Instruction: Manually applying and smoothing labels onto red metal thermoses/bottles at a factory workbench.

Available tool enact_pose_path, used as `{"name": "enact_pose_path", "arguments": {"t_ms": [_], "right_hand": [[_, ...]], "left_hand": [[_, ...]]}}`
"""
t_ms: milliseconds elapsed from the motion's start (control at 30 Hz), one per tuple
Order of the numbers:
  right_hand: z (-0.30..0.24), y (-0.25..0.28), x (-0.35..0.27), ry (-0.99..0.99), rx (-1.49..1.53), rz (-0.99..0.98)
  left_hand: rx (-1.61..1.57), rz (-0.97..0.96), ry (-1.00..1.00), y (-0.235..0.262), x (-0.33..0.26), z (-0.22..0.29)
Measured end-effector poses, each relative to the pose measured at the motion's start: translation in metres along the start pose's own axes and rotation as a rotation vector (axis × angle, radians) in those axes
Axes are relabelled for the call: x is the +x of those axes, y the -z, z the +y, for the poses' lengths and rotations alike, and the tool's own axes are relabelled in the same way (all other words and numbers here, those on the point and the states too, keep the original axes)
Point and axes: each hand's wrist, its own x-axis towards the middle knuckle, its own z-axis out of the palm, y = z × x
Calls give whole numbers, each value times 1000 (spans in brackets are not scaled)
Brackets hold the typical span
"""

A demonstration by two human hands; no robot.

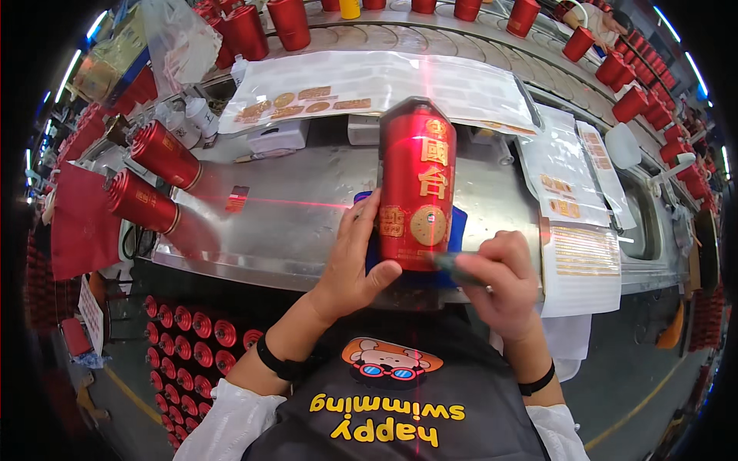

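A glossy red bottle (pixel 401 180) with gold lettering and a round gold emblem lies before me at the middle of the metal bench, its base toward me. It rests over a blue support (pixel 459 227), mostly hidden beneath it. My left hand (pixel 346 265) grips the bottle's lower left side, fingers along it and thumb at the base. In my closed right hand (pixel 503 280) is a dark green, blunt-ended tool (pixel 452 263), its exact kind blurred. The tool's tip is at the bottle's lower right edge. Red laser lines cross the bottle.
Two more red bottles (pixel 165 154) lie on the bench's left. Sheets of gold stickers (pixel 565 188) lie on the right, and another sticker sheet (pixel 369 77) spans the back. Beyond runs a conveyor (pixel 430 42) with red bottles. Racked red pieces (pixel 184 346) stand below left.
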Motion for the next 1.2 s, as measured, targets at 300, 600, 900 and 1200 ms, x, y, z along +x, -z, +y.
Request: {"name": "enact_pose_path", "arguments": {"t_ms": [300,600,900,1200], "right_hand": [[-3,2,-5,-243,254,-28],[-1,-4,-8,-275,232,-26],[3,-8,-8,-238,206,7],[3,-3,1,-38,80,-6]], "left_hand": [[-195,45,146,-1,6,9],[-166,-9,124,3,8,16],[-421,-101,234,12,8,3],[-271,-96,176,9,4,5]]}}
